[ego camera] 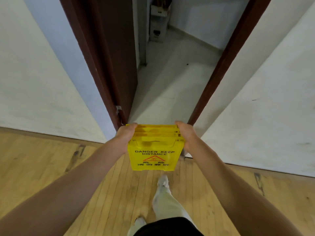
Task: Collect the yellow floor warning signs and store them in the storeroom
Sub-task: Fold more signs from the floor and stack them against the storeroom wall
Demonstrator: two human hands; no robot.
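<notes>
Yellow plastic folding warning signs (154,150), several stacked flat together, hang just short of the dark red-brown door frame (226,65), clamped between the left hand (126,133) and the right hand (186,135) at their top edges. Carrying them through well probably means keeping the stack square and centred in the opening, clear of both jambs. Both arms reach forward, nearly straight, palms pressing inward.

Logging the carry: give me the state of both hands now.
Left hand: closed on the stack of folded yellow plastic warning signs.
Right hand: closed on the same stack's other side.
</notes>
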